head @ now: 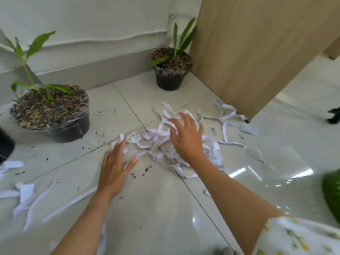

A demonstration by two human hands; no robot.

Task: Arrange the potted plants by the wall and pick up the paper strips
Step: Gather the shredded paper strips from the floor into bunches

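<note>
A heap of white paper strips (156, 138) lies on the tiled floor in the middle. My right hand (187, 137) rests spread on top of the heap, fingers apart. My left hand (116, 166) lies flat on the floor at the heap's left edge, fingertips touching strips. More loose strips (230, 115) trail to the right, and other strips (27, 196) lie at the lower left. One black potted plant (55, 111) stands at the left near the wall. A second potted plant (172, 69) stands in the corner by the wall.
A wooden panel (257, 52) rises at the right, next to the corner pot. Dark soil crumbs (99, 133) are scattered on the floor around the left pot. A green leaf (333, 194) pokes in at the right edge. A dark object (5, 144) sits at the left edge.
</note>
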